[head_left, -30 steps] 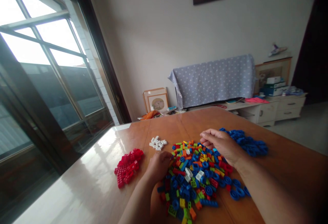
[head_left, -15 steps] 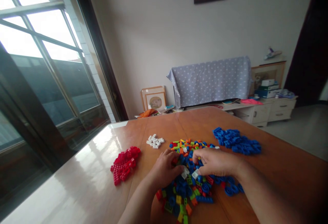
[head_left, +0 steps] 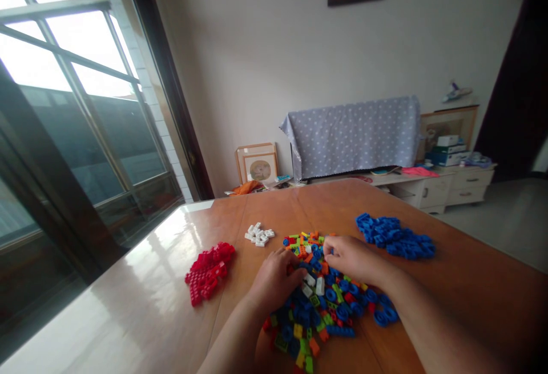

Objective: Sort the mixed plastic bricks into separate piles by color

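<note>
A mixed pile of toy building bricks [head_left: 306, 311] lies before me in blue, green, orange, yellow and red. My left hand [head_left: 277, 276] rests on the pile's left side, its thumb apart from its bent fingers and nothing seen between them. Just right of that thumb, a few white bricks [head_left: 320, 286] lie together on top of the pile. Over the far right part of the pile is my right hand [head_left: 353, 257], fingers curled in and fingertips down among the bricks. Whatever those fingertips pinch, if anything, is hidden.
On the brown wooden table [head_left: 240, 328] are separate groups of bricks: red ones [head_left: 209, 271] at left, white ones [head_left: 258, 234] beyond my left hand, blue ones [head_left: 394, 237] at far right. A low cabinet [head_left: 471, 185] stands past the table's far edge.
My right hand has moved away from me, off the white brick at its fingertips, which now lies on the pile. My left hand has stayed nearly in place.
</note>
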`<control>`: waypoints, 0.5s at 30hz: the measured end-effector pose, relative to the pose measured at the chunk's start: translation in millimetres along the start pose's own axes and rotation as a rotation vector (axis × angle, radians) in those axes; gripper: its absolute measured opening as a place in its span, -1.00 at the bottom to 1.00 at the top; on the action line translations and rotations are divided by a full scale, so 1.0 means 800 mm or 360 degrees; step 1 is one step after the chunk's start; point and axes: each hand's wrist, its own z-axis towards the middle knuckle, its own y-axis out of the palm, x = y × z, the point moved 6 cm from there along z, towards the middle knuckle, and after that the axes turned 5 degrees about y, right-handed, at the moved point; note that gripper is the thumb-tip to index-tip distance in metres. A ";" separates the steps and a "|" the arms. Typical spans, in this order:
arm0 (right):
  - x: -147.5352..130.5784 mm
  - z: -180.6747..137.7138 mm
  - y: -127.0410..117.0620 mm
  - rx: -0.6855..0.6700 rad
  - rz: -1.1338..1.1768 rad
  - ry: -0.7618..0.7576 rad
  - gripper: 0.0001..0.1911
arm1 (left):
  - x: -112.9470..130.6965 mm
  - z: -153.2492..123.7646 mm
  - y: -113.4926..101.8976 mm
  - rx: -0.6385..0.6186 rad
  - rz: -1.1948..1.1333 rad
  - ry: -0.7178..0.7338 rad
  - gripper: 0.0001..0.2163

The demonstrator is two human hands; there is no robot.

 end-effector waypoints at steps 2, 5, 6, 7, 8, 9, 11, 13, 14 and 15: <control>-0.011 -0.007 0.003 -0.0133 0.0116 -0.0111 -0.90 | -0.002 0.001 0.002 0.0045 0.0022 -0.0016 -0.86; -0.030 -0.019 0.013 -0.0326 0.0139 -0.0269 -0.80 | -0.001 0.002 0.002 0.0073 0.0047 -0.0014 -0.84; -0.035 -0.022 0.017 -0.0351 0.0092 -0.0296 -0.72 | 0.000 0.002 0.002 0.0078 0.0049 -0.0007 -0.83; -0.038 -0.023 0.020 -0.0347 0.0034 -0.0312 -0.65 | 0.002 0.002 0.001 0.0084 0.0047 -0.0001 -0.81; -0.041 -0.023 0.022 -0.0321 -0.0023 -0.0318 -0.60 | 0.003 0.002 0.000 0.0089 0.0042 0.0005 -0.80; -0.042 -0.023 0.024 -0.0283 -0.0072 -0.0314 -0.60 | 0.004 0.002 -0.001 0.0090 0.0036 0.0011 -0.79; -0.042 -0.020 0.027 -0.0210 -0.0119 -0.0299 -0.68 | 0.004 0.001 -0.001 0.0079 0.0033 0.0018 -0.80; -0.040 -0.016 0.027 -0.0168 -0.0119 -0.0280 -0.81 | 0.004 0.001 -0.001 0.0062 0.0051 0.0012 -0.83; -0.037 -0.014 0.026 -0.0154 -0.0114 -0.0264 -0.87 | 0.003 0.000 -0.001 0.0055 0.0062 0.0008 -0.86; -0.035 -0.012 0.024 -0.0140 -0.0110 -0.0244 -0.89 | 0.003 0.000 -0.001 0.0053 0.0069 0.0005 -0.88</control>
